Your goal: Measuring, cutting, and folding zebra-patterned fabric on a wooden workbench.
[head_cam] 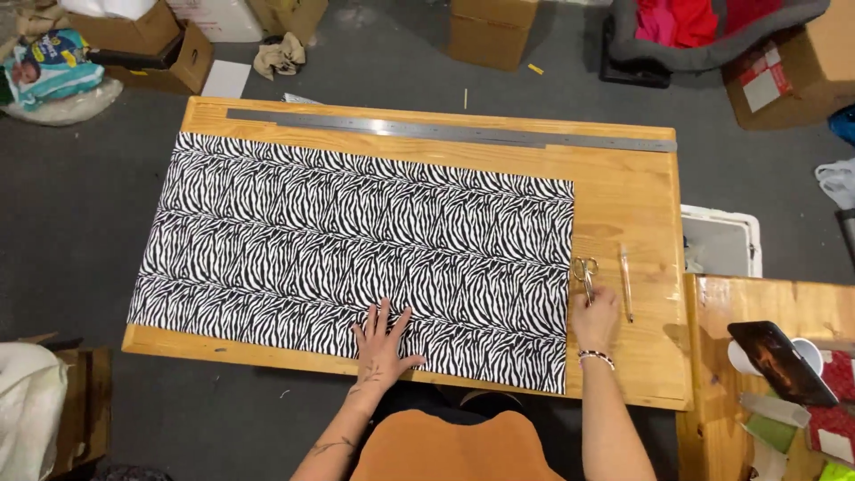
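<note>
Around the wooden table (pixel 623 191) stand several containers: a brown cardboard box (pixel 488 31) on the floor beyond the far edge, closed so its contents do not show; a grey padded bin (pixel 712 49) at the upper right holding red and pink cloth (pixel 681 20); a white tub (pixel 726 240) just beside the table's right edge, its inside not clear; and more cardboard boxes (pixel 142 40) at the upper left, one with a white sheet sticking out of the top.

On the table lies a zebra-striped sheet (pixel 356 240) — black and white, spread flat, its long axis running left to right along the table, its near edge close to the table's near edge. A long metal ruler (pixel 450 131) lies parallel to it along the far edge.

The left hand (pixel 383 343) rests palm down on the sheet near its near edge, fingers spread and pointing away from the person. The right hand (pixel 595 316) sits just past the sheet's right edge, fingers curled onto the handles of a pair of scissors (pixel 585 270) lying on the bare wood; the scissors point away from the person, long axis front to back. Whether the fingers grip them firmly cannot be told. A pen (pixel 626 285) lies just to the right, parallel to the scissors.
</note>
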